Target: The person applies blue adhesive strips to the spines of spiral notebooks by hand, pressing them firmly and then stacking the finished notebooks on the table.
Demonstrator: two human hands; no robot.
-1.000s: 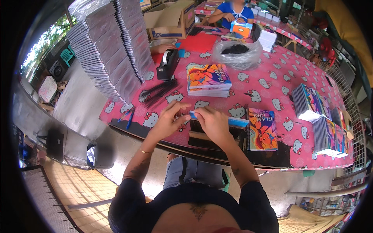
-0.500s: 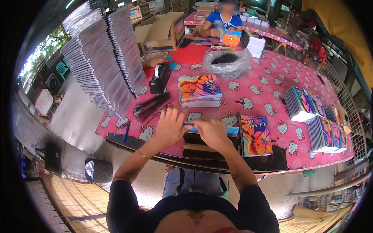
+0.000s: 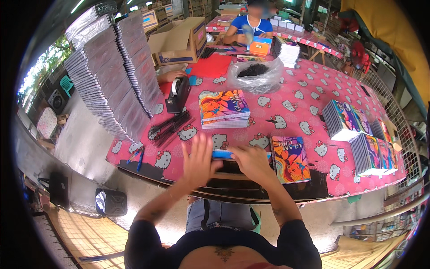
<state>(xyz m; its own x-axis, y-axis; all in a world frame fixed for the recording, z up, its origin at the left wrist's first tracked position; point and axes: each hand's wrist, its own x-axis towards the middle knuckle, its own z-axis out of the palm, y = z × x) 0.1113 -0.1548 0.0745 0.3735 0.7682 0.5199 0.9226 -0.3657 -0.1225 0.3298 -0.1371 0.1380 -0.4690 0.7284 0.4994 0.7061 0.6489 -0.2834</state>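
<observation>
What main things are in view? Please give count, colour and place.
table: one, pink-covered, centre
blue strip: one, blue, near edge
spiral notebook: one, multicoloured, beside blue strip
notebook pile: one, multicoloured, table's middle
notebook stacks: several, multicoloured, table's right
wrapped stacks: several, grey, table's left
tape dispenser: one, black, left of notebook pile
coils: several, black, near tape dispenser
plastic bag: one, clear, beyond notebook pile
cardboard box: one, brown, far left
co-worker in blue: one, blue top, far side
left hand: one, bare, beside blue strip
right hand: one, bare, on blue strip
</observation>
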